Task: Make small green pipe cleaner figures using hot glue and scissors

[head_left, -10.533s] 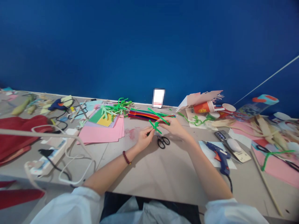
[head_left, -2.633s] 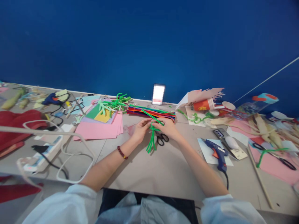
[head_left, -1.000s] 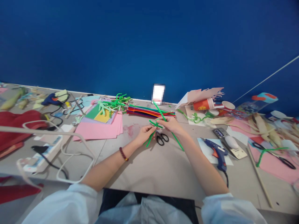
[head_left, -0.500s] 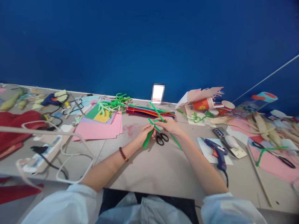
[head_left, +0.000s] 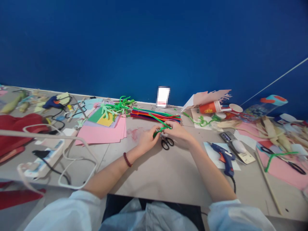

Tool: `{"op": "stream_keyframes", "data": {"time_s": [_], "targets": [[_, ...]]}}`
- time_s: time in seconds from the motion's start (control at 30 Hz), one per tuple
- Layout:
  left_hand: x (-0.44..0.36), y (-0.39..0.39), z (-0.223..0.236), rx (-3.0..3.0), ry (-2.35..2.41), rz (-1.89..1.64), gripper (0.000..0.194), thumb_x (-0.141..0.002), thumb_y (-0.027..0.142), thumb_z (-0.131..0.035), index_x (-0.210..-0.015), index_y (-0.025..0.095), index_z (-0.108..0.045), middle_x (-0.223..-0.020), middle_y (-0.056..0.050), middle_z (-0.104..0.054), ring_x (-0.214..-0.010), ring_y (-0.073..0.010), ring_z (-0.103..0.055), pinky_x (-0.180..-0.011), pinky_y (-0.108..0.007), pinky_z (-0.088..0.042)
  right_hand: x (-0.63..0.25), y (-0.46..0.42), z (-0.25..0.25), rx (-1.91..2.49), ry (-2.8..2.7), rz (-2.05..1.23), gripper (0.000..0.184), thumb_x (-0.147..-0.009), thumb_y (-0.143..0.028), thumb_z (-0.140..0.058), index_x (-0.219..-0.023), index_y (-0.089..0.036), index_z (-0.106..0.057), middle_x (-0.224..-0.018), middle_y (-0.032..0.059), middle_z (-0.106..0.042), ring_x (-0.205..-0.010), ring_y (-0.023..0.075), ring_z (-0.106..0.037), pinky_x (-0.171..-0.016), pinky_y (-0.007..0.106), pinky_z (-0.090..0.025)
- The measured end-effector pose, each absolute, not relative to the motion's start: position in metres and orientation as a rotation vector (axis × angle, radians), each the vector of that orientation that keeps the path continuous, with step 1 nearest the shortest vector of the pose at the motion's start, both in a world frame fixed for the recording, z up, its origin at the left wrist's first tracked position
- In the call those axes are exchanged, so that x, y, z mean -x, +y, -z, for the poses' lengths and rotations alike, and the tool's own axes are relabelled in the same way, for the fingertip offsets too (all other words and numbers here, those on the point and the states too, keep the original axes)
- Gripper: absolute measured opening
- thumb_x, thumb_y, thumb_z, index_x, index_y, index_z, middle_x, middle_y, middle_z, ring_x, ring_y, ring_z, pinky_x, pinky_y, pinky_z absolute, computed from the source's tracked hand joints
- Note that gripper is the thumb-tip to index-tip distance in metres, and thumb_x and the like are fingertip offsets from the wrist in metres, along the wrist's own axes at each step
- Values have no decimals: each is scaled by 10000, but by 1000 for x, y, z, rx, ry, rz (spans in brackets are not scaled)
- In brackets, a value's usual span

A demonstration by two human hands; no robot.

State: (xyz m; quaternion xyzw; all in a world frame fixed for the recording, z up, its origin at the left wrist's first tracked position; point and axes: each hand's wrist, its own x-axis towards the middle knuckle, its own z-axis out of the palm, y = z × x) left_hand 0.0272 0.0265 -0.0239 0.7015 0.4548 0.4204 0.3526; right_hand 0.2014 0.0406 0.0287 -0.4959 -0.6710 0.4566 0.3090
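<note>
Both my hands meet over the middle of the table. My left hand point(head_left: 148, 138) is closed on green pipe cleaners, whose lower part is mostly hidden behind its fingers. My right hand point(head_left: 176, 132) pinches a green pipe cleaner point(head_left: 157, 119), its free end pointing up and to the left, where it crosses the strands at the left fingertips. Just below the fingers lie black-handled scissors point(head_left: 166, 143), their blades partly covered by my hands. Behind the hands is a bundle of pipe cleaners point(head_left: 141, 116) in red, orange, blue, purple and green.
To the left are coloured paper sheets point(head_left: 101, 134), a heap of green pipe-cleaner pieces point(head_left: 122, 104) and a power strip point(head_left: 44, 163) with cables. On the right lie a glue gun point(head_left: 223, 155), a phone point(head_left: 226, 137), paper cups point(head_left: 209, 107) and a wooden stick point(head_left: 267, 183).
My left hand has turned, hiding the green strands that hung below it. The pipe cleaner in my right hand now lies flatter, and its long lower end no longer shows beside the wrist.
</note>
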Motion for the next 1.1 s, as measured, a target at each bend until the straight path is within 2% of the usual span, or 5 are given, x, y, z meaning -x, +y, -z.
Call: {"op": "stream_keyframes", "data": {"time_s": [0.13,0.33,0.6,0.8,1.1], "targets": [[-27,27,29,-2003,1199,-1109,195,-770,227,-574,-950,243,-647,-795,-51,-670,-698,-176,-591,-673,-253,-396,-199,44,-25,1343,-1856,-1109,79,-652,-194,-528,-709,-183,-581,-744,-4,-565,-718,147,-502,-639,241,-375],[-28,26,27,-2182,1127,-1146,184,-821,196,-476,-937,213,-618,-917,-83,-644,-895,-203,-580,-806,-304,-415,-196,47,-18,1341,-1776,-1170,92,-629,-229,-531,-690,-175,-574,-642,-30,-527,-589,114,-458,-562,224,-350],[-30,23,22,-2089,1119,-1206,149,-837,199,-450,-887,202,-591,-848,-68,-604,-840,-186,-565,-780,-302,-435,-193,43,-24,1346,-1762,-1156,103,-650,-231,-514,-702,-173,-581,-663,-17,-554,-613,125,-494,-549,218,-361],[-29,25,28,-2134,1070,-1202,183,-837,198,-441,-945,206,-588,-898,-78,-610,-881,-190,-566,-806,-313,-431,-192,41,-23,1423,-1749,-1195,83,-662,-260,-522,-665,-181,-549,-590,-22,-540,-526,114,-475,-488,217,-341],[-32,22,21,-1928,1072,-1157,127,-819,238,-483,-840,193,-599,-783,-45,-586,-770,-167,-545,-721,-283,-443,-193,43,-18,1281,-1746,-1241,77,-653,-226,-489,-688,-179,-540,-638,-37,-477,-562,97,-415,-503,201,-316]]}}
